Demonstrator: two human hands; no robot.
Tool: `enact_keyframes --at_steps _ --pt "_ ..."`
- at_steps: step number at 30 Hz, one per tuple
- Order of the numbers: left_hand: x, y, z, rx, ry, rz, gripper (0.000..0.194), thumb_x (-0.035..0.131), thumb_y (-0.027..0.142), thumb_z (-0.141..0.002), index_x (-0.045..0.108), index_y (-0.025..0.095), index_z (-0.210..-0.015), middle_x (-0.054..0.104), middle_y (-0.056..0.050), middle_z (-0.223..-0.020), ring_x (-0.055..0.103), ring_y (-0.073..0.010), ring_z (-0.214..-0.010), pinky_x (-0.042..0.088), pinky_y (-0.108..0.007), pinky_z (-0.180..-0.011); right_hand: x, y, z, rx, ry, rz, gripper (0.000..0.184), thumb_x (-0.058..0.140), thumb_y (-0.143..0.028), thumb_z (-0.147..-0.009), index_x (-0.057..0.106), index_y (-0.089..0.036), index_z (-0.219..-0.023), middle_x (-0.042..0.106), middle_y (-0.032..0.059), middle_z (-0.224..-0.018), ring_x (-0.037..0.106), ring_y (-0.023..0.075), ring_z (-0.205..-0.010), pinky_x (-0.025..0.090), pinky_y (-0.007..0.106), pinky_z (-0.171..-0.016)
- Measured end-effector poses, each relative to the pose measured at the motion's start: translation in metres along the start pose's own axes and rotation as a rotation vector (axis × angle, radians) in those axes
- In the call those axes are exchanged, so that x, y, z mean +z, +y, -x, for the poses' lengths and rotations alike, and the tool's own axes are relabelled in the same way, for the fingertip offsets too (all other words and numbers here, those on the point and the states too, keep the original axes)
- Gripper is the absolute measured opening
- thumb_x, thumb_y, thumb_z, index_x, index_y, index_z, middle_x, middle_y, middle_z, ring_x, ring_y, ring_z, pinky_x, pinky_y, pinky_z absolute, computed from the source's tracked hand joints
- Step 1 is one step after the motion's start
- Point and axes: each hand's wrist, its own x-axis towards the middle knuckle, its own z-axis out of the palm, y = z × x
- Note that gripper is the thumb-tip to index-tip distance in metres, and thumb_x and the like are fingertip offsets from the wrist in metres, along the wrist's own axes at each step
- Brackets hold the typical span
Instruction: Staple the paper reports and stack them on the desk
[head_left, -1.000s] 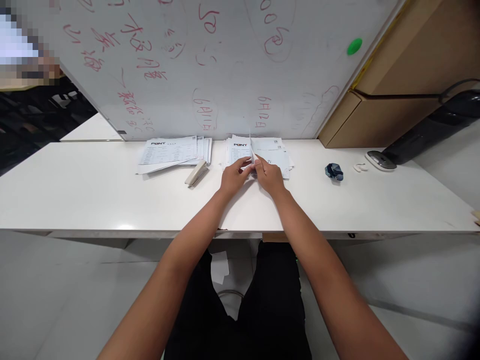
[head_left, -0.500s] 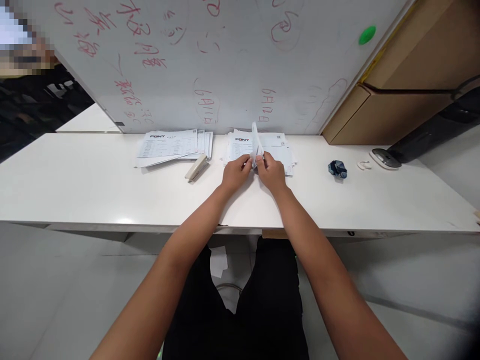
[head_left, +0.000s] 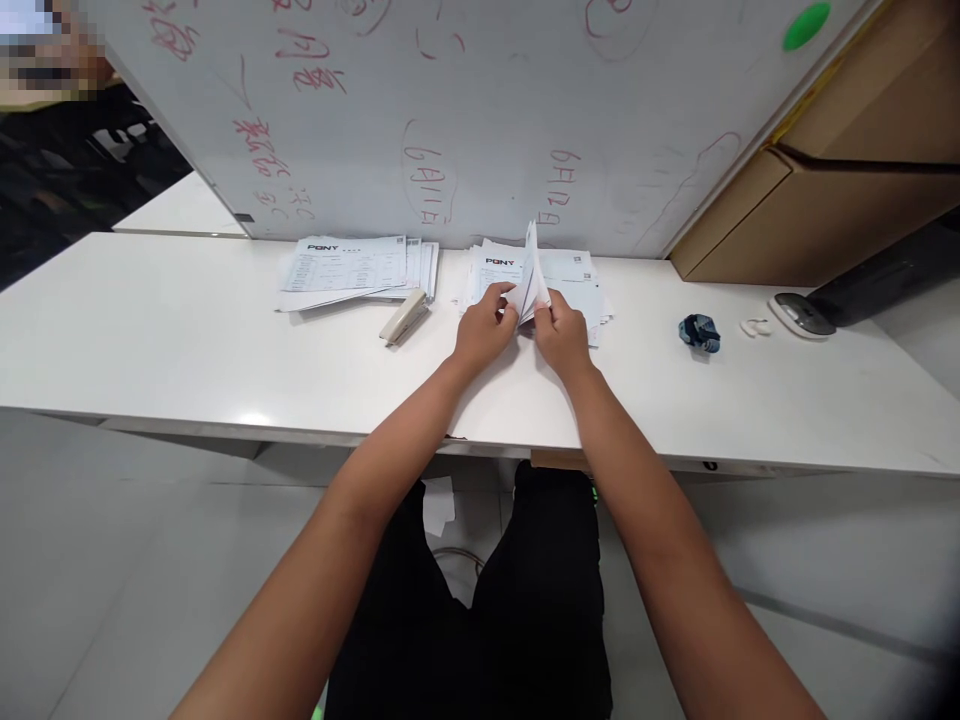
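Observation:
My left hand and my right hand meet over the right pile of printed sheets on the white table. Both pinch a few white sheets lifted up on edge between them. The right pile lies against the whiteboard, partly hidden by my hands. A second pile of printed sheets lies to the left, with a cream stapler at its near right corner, a short way left of my left hand.
A whiteboard with red writing and a green magnet stands behind the table. Cardboard boxes are at the right. A small blue object, white earbuds and a mouse lie to the right.
The sheets between my hands have been raised more upright. The camera has tilted down and left, so everything sits higher and further right in view.

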Motion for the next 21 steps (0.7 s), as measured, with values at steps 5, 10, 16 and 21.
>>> enact_keyframes --at_steps 5,10,16,21 --pt "-0.0014 0.0031 0.0009 -0.017 -0.007 -0.008 0.035 0.044 0.023 -0.09 0.051 0.025 -0.124 0.068 -0.002 -0.09 0.063 -0.0164 -0.073 0.047 -0.032 -0.075 0.0001 0.0003 0.0007 0.024 -0.038 0.03 0.039 0.032 -0.037 -0.093 0.058 -0.022 -0.119 0.065 0.0026 -0.069 0.057 0.0201 -0.064 0.044 0.033 -0.065" --pt "-0.0008 0.003 0.0017 0.013 -0.023 -0.035 0.034 0.046 0.025 -0.091 0.053 0.025 -0.124 0.069 -0.003 -0.089 0.063 -0.0182 -0.076 0.047 -0.032 -0.076 -0.0013 -0.0041 0.0022 -0.005 -0.039 0.036 0.04 0.034 -0.043 -0.094 0.059 -0.023 -0.118 0.067 0.0038 -0.073 0.06 0.0203 -0.067 0.045 0.034 -0.067" --pt "0.0006 0.0016 0.0026 0.017 -0.047 -0.07 0.034 0.047 0.027 -0.091 0.054 0.026 -0.124 0.069 -0.003 -0.086 0.063 -0.0202 -0.079 0.045 -0.032 -0.077 0.0006 -0.0076 0.0021 0.041 -0.049 0.065 0.039 0.035 -0.046 -0.094 0.058 -0.021 -0.113 0.066 0.0049 -0.073 0.06 0.0228 -0.068 0.044 0.035 -0.068" --pt "-0.0046 -0.0015 -0.0014 -0.047 0.051 -0.092 0.035 0.045 0.024 -0.09 0.052 0.022 -0.124 0.068 -0.006 -0.096 0.063 -0.0223 -0.088 0.045 -0.034 -0.081 0.0042 -0.0038 -0.0049 0.112 0.022 0.154 0.037 0.03 -0.038 -0.093 0.061 -0.018 -0.1 0.062 0.006 -0.065 0.058 0.024 -0.064 0.042 0.034 -0.064"
